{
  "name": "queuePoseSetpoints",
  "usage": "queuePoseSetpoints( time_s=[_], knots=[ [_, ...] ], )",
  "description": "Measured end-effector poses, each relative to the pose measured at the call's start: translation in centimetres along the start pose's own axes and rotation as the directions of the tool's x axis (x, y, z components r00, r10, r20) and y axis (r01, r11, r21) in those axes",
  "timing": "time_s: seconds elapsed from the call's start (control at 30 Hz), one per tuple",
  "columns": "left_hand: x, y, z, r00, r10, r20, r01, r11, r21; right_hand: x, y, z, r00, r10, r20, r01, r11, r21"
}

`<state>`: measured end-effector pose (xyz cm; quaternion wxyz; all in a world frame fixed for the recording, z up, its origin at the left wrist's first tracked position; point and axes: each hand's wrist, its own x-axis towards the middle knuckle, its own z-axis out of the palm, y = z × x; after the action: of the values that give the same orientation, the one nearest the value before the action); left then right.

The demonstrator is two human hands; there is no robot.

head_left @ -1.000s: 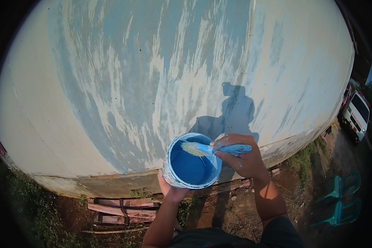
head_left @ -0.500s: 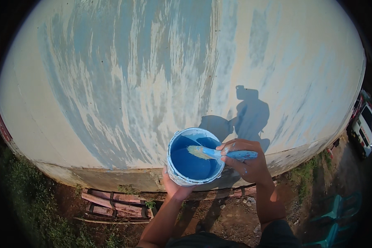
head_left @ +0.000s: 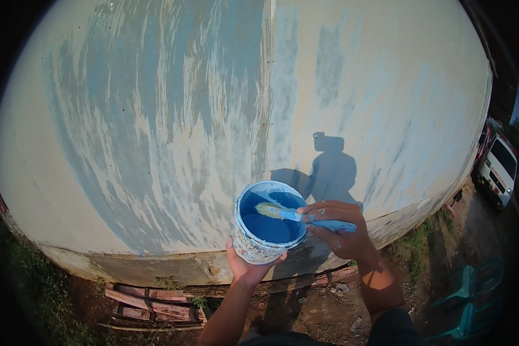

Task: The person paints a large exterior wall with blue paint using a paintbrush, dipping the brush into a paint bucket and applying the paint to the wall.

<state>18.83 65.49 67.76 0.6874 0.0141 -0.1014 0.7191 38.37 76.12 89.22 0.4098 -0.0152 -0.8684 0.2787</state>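
Observation:
My left hand cups a white, paint-smeared bucket from beneath and its near left side. Blue paint lies inside it, and streaks mark the inner wall. Closed around a blue handle, my right hand holds a paintbrush over the bucket's opening. Its pale bristles point left, above the paint; whether they touch the inner wall I cannot tell. Beyond the bucket rises a cream wall with rough blue-grey streaks of paint.
Pinkish wooden pieces lie at the wall's foot on the left, beside green plants. Teal plastic chairs stand at lower right. A white vehicle is parked at far right. My shadow falls on the wall.
The view has shifted, with the wall's marks now further left and the vehicle showing more. The brush's bristles sit slightly higher and further left in the bucket, which is tilted more.

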Motion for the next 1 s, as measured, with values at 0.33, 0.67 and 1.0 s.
queuePoseSetpoints(
  time_s=[0.33,0.67,1.0],
  knots=[
    [2.8,1.5,1.3,0.998,-0.046,0.053,0.04,0.992,0.119,4.3,2.1,-0.7,0.972,-0.213,-0.098,0.206,0.976,-0.069],
    [4.5,1.7,1.1,0.994,-0.033,0.101,0.011,0.977,0.211,15.7,7.3,-6.2,0.845,-0.533,-0.033,0.46,0.757,-0.464],
    [3.0,-1.8,0.4,0.969,0.221,0.108,-0.235,0.963,0.132,12.6,15.7,-4.2,0.783,-0.5,0.369,0.552,0.288,-0.782]
  ],
)
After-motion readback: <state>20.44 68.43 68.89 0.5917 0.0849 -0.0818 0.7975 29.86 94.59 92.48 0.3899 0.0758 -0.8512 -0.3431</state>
